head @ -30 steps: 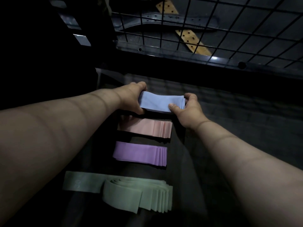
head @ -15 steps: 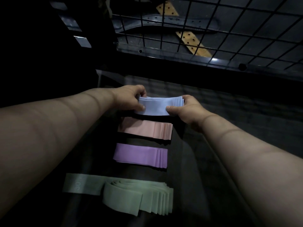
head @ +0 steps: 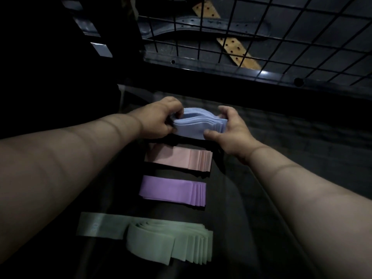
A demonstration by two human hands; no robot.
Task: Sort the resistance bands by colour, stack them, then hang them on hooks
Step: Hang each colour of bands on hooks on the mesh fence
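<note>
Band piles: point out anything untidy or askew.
The green pile stands out: one green band sticks out flat to its left, and the rest fan out loosely. The pink pile and purple pile lie neat. The blue pile is bowed between the left hand and right hand.

Faint dark lines band 2 bare forearms [head: 80, 158] above the left hand [head: 159, 119] and right hand [head: 231, 133].

A dark table [head: 251, 208] carried three stacks of bands in a row, none touching: a pink stack [head: 177, 159] farthest, a purple stack [head: 171, 191] in the middle and a green stack [head: 167, 240] nearest. Each was fanned at its right end. One green band [head: 96, 225] lay flat, reaching left from its stack.
</note>
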